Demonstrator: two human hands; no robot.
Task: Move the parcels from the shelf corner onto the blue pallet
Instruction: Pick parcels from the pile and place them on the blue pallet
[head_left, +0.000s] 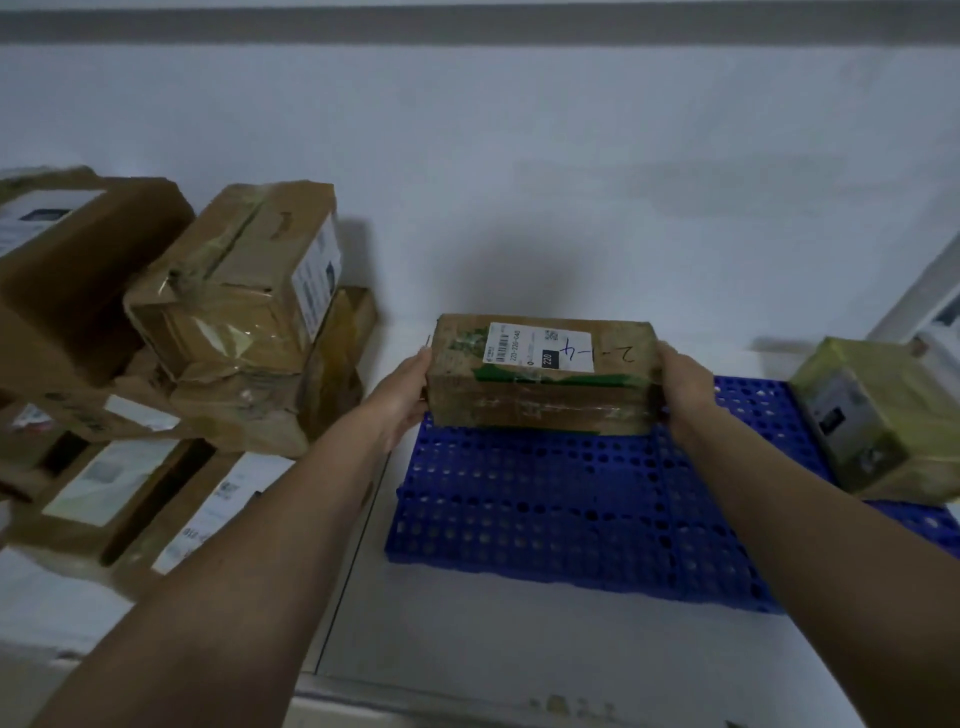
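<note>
Two hands, left hand (402, 395) and right hand (685, 387), gripping parcel (540, 376) by its short ends, long axis left-right, at blue pallet (545, 509) far edge, frame centre.

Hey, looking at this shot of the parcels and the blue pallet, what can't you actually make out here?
Head view, the only one:
- Underside of the held parcel: whether it touches the blue pallet is unclear.
- Fingers of the left hand and right hand: hidden behind the parcel's ends.
- Small print on the parcel's label: too small.
- The green-wrapped parcel and the stacked boxes: partly cut off by frame edges, blurred.
</note>
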